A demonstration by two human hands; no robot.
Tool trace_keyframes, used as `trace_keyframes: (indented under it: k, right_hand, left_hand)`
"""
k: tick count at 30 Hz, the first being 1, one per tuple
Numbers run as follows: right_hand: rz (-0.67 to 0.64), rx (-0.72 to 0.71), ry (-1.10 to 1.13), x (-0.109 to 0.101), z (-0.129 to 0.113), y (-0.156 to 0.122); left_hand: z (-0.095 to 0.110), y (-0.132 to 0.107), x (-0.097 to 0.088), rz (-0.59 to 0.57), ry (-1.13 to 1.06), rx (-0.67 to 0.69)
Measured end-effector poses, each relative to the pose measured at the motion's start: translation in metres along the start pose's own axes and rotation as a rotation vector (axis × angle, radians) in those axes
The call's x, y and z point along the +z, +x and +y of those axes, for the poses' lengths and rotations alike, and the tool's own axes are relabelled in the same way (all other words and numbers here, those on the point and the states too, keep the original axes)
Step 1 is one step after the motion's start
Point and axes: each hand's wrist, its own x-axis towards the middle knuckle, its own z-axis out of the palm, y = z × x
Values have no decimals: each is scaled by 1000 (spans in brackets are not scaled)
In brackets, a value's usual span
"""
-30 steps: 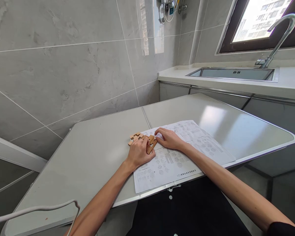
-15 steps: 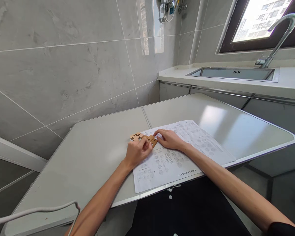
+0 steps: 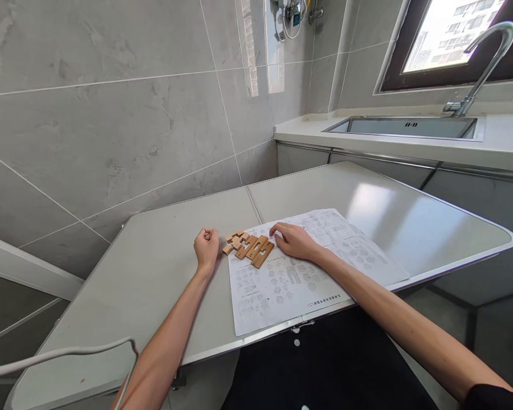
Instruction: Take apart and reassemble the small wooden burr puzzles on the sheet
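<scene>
Several notched wooden puzzle pieces (image 3: 255,249) lie partly on a printed paper sheet (image 3: 277,302). The darker, longer ones rest side by side on the sheet. Smaller, paler pieces (image 3: 236,239) cluster at its left edge. My left hand (image 3: 206,249) rests as a loose fist on the table, just left of the pale pieces and apart from them; no object shows in it. On the sheet lies my right hand (image 3: 297,240), fingers bent but apart, its fingertips close to the right end of the dark pieces and holding nothing.
A pale folding table (image 3: 166,245) with a metal edge stands against the grey tiled wall (image 3: 123,125). At the far right is a counter with a sink (image 3: 402,126) and a tap (image 3: 493,62). A light cable (image 3: 68,354) crosses the lower left corner.
My left hand has moved left, off the wooden pieces and onto the bare table, so the pieces now show. The right hand has hardly moved.
</scene>
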Motion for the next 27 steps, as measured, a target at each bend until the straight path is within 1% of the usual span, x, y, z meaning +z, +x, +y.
trace_keyframes:
  k: [4,7,12,17,23,27]
  right_hand:
    - [49,79,-16,1,2,1]
    - [56,118,-29,2,3,2]
    - [35,123,-42,3,3,2]
    - [31,123,-37,3,3,1]
    - [26,131,-30,3,2,1]
    - [21,138,-37,1,1,2]
  left_hand:
    - [-4,3,0,-7,-67,-19]
    - [-6,5,-1,-20,-99,-30]
    - [-6,5,-1,-38,-101,-23]
    - [-4,2,0,-47,-46,25]
    - [-4,0,6,-139,32,89]
    - [-1,-3,7,-243,118,206]
